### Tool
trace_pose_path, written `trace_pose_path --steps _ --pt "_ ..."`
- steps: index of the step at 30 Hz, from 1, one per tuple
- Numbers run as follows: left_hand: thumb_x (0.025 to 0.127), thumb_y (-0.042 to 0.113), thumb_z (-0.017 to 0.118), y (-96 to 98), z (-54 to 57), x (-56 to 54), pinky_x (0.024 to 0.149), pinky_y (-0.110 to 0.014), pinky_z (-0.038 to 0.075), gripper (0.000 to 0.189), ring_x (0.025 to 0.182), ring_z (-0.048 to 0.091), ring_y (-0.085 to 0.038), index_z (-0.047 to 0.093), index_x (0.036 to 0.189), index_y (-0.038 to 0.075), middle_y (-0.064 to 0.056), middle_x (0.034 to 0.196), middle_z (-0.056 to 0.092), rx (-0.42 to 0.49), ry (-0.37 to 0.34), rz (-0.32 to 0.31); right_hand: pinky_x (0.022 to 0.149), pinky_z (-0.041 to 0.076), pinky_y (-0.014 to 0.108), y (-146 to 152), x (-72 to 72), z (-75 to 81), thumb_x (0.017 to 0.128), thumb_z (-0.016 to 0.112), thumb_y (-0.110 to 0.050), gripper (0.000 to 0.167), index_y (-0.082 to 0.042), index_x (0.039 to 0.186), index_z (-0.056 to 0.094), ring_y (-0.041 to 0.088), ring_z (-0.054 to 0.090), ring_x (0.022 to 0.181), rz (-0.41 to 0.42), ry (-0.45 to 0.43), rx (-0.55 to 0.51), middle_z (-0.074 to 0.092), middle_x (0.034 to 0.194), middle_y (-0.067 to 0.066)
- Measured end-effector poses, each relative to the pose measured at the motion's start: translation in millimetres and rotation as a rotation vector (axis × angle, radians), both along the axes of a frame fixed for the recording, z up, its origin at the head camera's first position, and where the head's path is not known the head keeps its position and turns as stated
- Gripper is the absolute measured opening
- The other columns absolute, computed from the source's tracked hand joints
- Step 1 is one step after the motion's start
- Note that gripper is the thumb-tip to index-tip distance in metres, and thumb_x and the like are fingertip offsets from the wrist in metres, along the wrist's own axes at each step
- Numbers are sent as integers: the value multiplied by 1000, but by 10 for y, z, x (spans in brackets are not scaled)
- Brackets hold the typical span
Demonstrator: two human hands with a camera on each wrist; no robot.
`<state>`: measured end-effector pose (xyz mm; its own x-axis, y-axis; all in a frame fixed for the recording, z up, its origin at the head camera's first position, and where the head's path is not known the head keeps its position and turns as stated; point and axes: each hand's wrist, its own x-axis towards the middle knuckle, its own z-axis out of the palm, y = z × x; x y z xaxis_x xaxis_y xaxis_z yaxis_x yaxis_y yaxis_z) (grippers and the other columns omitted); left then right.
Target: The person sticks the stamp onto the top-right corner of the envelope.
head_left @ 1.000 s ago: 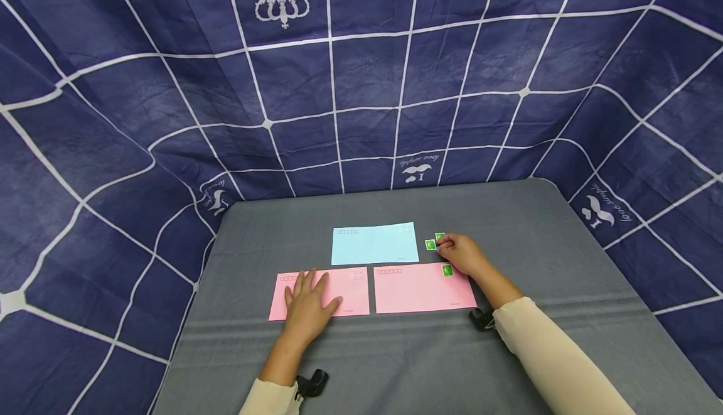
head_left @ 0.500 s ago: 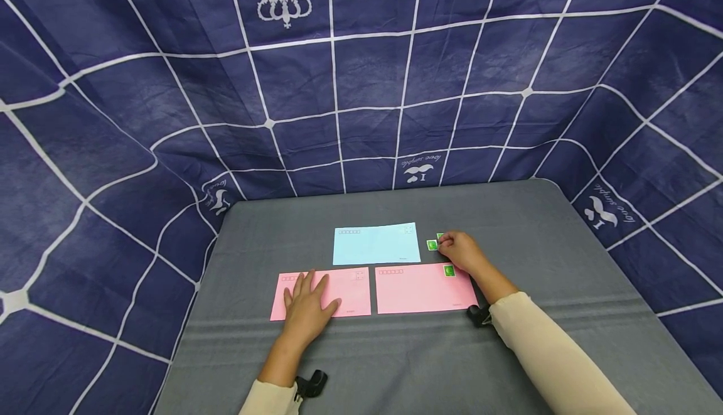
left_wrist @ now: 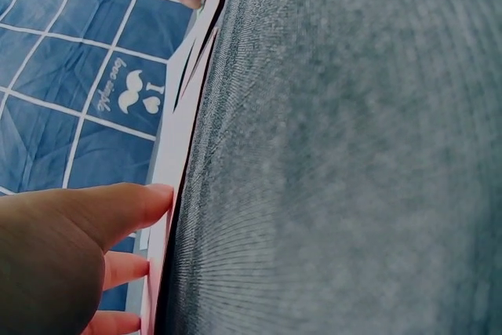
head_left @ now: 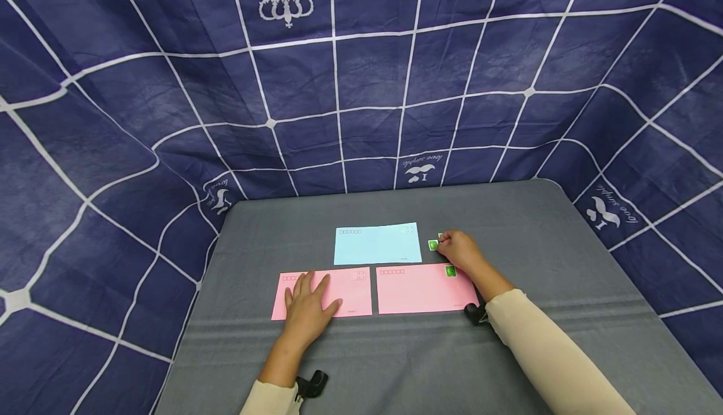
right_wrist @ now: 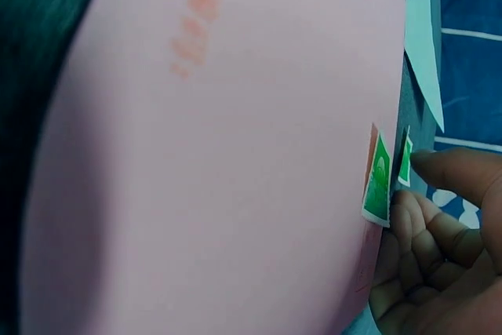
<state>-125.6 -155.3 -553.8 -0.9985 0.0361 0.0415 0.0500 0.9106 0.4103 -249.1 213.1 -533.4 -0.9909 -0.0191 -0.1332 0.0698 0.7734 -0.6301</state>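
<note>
My left hand (head_left: 305,309) lies on the left pink envelope (head_left: 356,292), fingers spread; in the left wrist view its thumb (left_wrist: 141,203) presses near the envelope's edge. Right of the light blue envelope (head_left: 375,247), two small green stamps lie on the table: a nearer stamp (head_left: 433,245) and a farther stamp (head_left: 440,236), which the hand partly covers. My right hand (head_left: 461,252) has bent fingers, with the tips right at the nearer stamp. I cannot tell whether they pinch it. The right pink envelope (head_left: 423,289) bears a green stamp (head_left: 450,271) in its upper right corner.
A grey cloth covers the table (head_left: 361,365). Dark blue fabric with white lines (head_left: 367,70) hangs behind it and along both sides. The three envelopes lie close together, the blue one behind the pink pair.
My right fingertips have shifted slightly left at the stamps and cover more of the farther one. The left hand stays on its envelope. The whole view has drifted slightly.
</note>
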Motion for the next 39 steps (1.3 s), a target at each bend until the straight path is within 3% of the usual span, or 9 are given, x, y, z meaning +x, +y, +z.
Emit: trace_pose_path --steps 19,33,39 --pt "90 46 71 -20 -18 8 115 -76 15 67 150 27 -45 55 146 13 -24 157 38 4 0 -5 67 42 27 -33 -35 -5 90 69 -15 16 -1 97 65 22 57 76 -19 -17 -4 63 83 9" --pt "91 44 71 -26 -52 9 114 -76 15 66 150 27 -46 54 147 13 -26 155 37 12 6 -10 69 42 29 -9 -34 -18 91 67 -13 12 -2 93 64 22 57 77 -15 24 -15 62 83 10" --pt "91 45 70 -27 -15 20 116 -76 14 67 151 26 -45 53 148 14 -25 156 37 10 -7 -8 68 41 28 -6 -19 -31 91 66 -14 12 -2 93 64 23 57 77 -16 28 -30 62 82 9"
